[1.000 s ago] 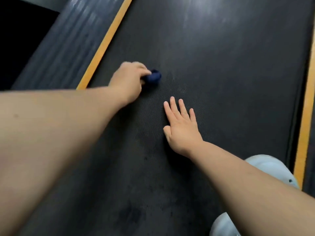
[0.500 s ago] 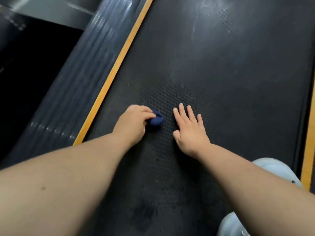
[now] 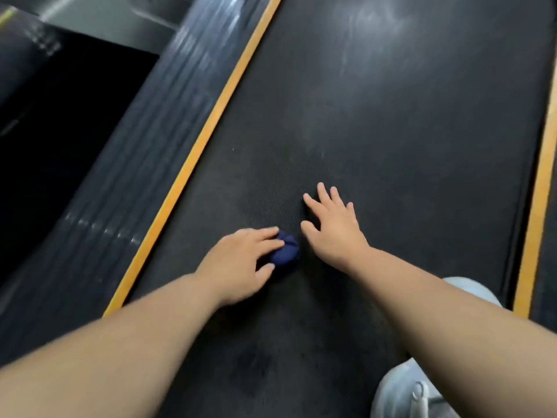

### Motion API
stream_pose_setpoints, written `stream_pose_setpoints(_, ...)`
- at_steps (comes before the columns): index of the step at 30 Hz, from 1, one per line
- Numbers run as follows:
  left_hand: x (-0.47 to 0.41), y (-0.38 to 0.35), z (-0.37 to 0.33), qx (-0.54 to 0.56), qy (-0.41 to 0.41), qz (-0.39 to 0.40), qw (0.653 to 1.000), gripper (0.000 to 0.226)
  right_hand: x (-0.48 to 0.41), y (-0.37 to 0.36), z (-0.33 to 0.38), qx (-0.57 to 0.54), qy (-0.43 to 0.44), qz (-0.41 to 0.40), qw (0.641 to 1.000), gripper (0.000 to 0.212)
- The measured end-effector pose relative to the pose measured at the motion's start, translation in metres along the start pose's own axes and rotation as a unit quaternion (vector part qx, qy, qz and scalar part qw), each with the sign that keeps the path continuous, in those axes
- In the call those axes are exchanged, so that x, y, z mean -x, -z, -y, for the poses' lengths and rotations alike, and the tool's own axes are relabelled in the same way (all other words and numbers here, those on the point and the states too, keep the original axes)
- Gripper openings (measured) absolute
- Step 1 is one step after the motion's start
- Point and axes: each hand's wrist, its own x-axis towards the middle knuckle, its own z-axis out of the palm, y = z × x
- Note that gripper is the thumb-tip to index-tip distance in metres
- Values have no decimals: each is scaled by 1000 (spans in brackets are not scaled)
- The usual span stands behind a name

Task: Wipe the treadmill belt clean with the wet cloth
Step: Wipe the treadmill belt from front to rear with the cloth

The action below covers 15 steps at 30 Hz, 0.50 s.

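Observation:
The black treadmill belt (image 3: 391, 131) fills most of the view, with pale smears near its far end and darker patches close to me. My left hand (image 3: 241, 263) presses a small bunched dark blue cloth (image 3: 286, 251) onto the belt, fingers curled over it. Just right of the cloth, my right hand (image 3: 331, 224) lies flat on the belt with its fingers spread, holding nothing.
Orange stripes (image 3: 208, 137) edge the belt on both sides, the right stripe (image 3: 539, 188) near the frame edge. A ribbed dark side rail (image 3: 129, 176) runs left of the belt, with dark floor beyond. My pale shoes (image 3: 413, 387) stand at the lower right.
My left hand has dragged the cloth back toward me along the belt, ending beside my right hand. The view has tilted, showing more of the belt ahead.

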Motion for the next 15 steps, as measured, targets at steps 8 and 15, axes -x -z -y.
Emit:
stream_pose_setpoints(8, 3, 63, 88, -159, 274, -51, 947, 81, 22, -66, 66, 50, 203, -58, 976, 51)
stream_pose_setpoints(15, 11, 58, 108, -123, 351, 16, 928, 103, -23, -51, 93, 140, 228, -93, 959, 32)
